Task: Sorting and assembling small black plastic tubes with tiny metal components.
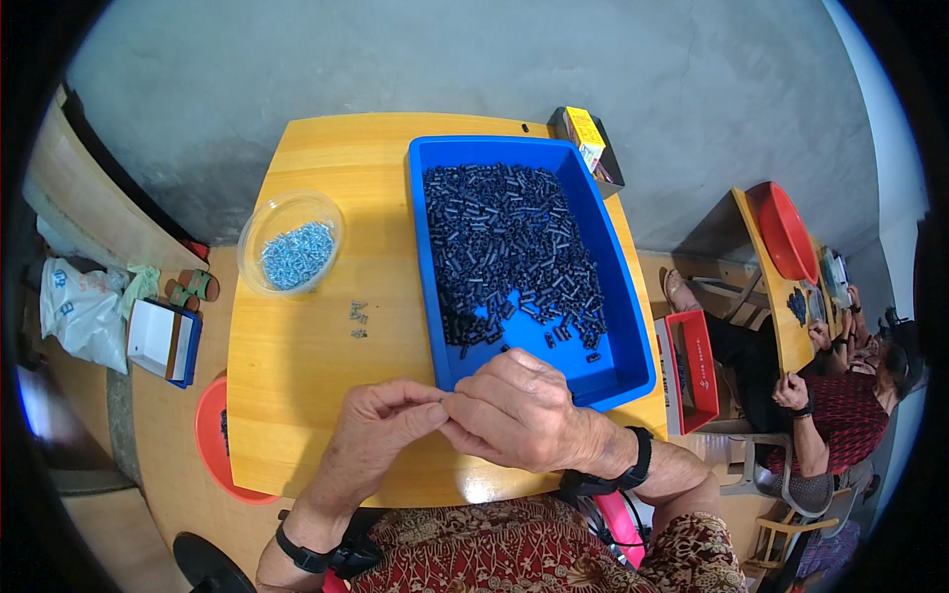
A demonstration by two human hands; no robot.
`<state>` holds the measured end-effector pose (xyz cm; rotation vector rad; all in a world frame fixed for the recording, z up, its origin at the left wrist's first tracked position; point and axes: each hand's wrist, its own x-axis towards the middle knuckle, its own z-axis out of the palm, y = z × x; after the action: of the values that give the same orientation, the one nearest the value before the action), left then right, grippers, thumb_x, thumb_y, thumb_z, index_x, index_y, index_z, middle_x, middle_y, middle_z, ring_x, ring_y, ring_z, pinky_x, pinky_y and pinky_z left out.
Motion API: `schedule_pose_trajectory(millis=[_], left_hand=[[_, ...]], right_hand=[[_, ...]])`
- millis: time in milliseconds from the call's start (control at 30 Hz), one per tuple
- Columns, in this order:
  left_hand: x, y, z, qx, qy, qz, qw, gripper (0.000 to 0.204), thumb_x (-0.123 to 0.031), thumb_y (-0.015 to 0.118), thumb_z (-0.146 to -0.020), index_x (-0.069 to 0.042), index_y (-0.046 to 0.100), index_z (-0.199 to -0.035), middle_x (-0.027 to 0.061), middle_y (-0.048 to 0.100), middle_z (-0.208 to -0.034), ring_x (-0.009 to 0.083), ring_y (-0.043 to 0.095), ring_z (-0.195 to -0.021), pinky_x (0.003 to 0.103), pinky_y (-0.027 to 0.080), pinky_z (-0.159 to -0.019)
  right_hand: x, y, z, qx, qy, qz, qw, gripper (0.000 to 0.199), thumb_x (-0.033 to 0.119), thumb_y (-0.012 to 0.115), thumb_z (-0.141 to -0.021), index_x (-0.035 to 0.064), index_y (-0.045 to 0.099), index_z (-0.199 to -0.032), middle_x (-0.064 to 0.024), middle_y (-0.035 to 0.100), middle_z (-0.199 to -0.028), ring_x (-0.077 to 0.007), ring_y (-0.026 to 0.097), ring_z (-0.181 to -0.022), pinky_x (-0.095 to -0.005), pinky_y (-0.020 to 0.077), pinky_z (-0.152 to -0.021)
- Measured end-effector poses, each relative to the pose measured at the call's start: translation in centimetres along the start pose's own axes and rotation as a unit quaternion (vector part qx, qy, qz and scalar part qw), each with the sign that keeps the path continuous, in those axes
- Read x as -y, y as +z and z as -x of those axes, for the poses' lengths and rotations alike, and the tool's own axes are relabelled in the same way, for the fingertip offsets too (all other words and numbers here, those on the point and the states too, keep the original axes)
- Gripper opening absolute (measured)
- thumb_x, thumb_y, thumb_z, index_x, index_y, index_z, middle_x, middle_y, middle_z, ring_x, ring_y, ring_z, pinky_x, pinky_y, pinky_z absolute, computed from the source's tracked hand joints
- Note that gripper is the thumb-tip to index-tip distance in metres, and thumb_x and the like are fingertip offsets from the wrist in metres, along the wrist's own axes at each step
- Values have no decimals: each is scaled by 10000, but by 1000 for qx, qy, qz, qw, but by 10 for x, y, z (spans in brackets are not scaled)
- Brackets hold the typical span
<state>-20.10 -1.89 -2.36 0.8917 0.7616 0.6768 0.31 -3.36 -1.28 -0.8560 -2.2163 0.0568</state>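
- My left hand [381, 430] and right hand [519, 410] pinch fingertips together on something too small to identify.
- Small black plastic sleeves [514, 252] fill the blue rectangular plastic tray [628, 366] at twelve o'clock.
- Best held level, pressed gently.

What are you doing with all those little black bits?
A person sits at a yellow table with both hands together near its front edge. The left hand and right hand meet at the fingertips, pinching something too small to make out. Just beyond them is a blue tray of small black tubes. A clear bowl holds silvery screws.
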Motion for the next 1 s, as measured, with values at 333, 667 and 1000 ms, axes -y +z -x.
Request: schedule_pose_trajectory(millis=[333,667,1000], left_hand=[[4,-1,1,-25,11,35,999,156,-73,667,-934,20,711,-1051,64,720,-976,109,649,-919,249,506,-864],[25,-45,1,-239,118,-60,962,119,-140,693,-916,-28,706,-956,39,713,-903,113,640,-863,254,481,-839],[34,-53,-1,-239,130,-65,960,132,-153,704,-915,-36,701,-976,19,706,-900,88,611,-832,237,473,-782]], right_hand=[[-5,-9,-9,36,32,-54,997,360,98,791,-709,-9,650,-1022,-86,617,-870,-246,597,-777,-347,493,-685],[-71,-42,0,233,93,91,964,458,92,667,-839,1,581,-1280,-171,627,-1235,-319,606,-1122,-410,491,-963],[-82,-52,23,356,71,123,924,484,52,581,-862,23,554,-1345,-171,514,-1427,-337,475,-1329,-443,402,-1102]])
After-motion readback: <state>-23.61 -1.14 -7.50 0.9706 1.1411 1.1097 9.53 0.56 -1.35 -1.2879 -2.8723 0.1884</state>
